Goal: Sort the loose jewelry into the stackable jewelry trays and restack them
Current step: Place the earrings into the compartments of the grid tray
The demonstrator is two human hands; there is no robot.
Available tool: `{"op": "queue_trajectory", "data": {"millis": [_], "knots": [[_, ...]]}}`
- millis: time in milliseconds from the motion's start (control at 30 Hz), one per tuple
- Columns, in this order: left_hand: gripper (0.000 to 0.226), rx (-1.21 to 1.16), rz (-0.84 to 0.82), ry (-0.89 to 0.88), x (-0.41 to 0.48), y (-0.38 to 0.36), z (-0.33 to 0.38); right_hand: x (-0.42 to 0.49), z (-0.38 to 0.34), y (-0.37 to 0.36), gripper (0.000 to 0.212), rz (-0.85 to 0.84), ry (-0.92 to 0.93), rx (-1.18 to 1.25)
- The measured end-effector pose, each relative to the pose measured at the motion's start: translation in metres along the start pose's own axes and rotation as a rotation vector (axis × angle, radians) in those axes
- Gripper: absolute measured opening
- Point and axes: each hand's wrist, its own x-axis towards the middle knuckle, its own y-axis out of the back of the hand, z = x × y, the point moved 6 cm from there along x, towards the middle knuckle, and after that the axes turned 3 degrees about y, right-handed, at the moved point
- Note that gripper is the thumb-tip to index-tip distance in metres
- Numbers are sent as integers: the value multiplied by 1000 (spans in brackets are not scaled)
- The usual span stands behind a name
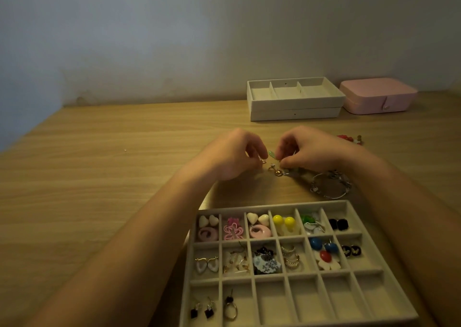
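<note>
The beige velvet grid tray (274,206) nearest the camera is about half filled: its two far rows are taken by earring pairs, and most of the near row is unused. Beyond it, on the light wooden table (99,177), a small gold hook (263,161) is pinched by the left hand (233,158) and a pale-green earring (272,154) by the right hand (308,152). A gold ring (278,172), a silver charm bracelet (330,185) and red pieces (349,138) are left unsorted, and the two stacked cream trays (294,103) are yet to be rejoined. What exactly is pinched is blurred; the grid tray's near edge is cut off.
</note>
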Motion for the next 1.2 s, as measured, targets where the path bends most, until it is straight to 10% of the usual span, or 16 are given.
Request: {"op": "queue_trajectory", "data": {"millis": [433, 800, 1200], "knots": [[11, 323, 52, -84, 10, -9, 26, -1, 6, 6, 11, -33, -44, -9], [7, -431, 120, 24, -23, 39, 20, -9, -23, -2, 33, -85, 27, 573], [12, -508, 122, 38, -35, 40, 16, -16, -31, -15, 31, -265, 11, 897]]}}
